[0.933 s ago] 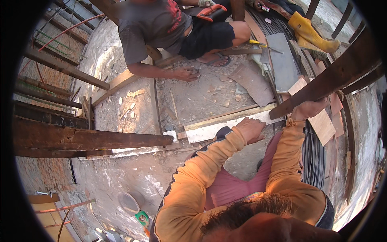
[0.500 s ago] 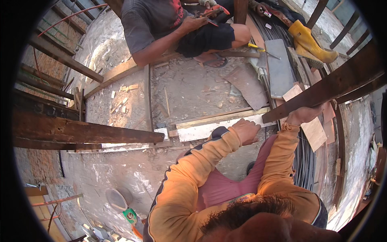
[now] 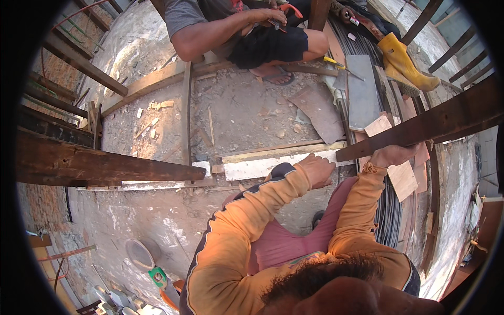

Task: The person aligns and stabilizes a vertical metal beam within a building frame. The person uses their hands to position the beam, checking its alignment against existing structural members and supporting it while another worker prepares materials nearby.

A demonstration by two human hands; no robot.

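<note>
My left hand (image 3: 317, 171), in an orange sleeve, rests with curled fingers at the white-faced wooden board (image 3: 252, 169) lying across the floor. Whatever those fingers hold, if anything, is hidden. My right hand (image 3: 394, 155) is closed against the underside of a dark wooden post (image 3: 420, 126) that slants in from the right; the post hides some of its fingers. The post's end meets the right part of the board. A second dark post (image 3: 115, 164) comes in from the left, ending near the board's left end.
Across from me sits a person (image 3: 210, 31) in shorts, holding a red-handled tool (image 3: 286, 7). A yellow boot (image 3: 407, 63), a grey plank (image 3: 363, 92) and black rods (image 3: 386, 210) lie right. A bucket (image 3: 142, 252) and green-handled saw (image 3: 157, 275) stand lower left. Wood scraps litter the floor.
The view has shifted slightly. My two hands keep nearly the same place on the board and post. The other person's hands and red-handled tool have moved a little.
</note>
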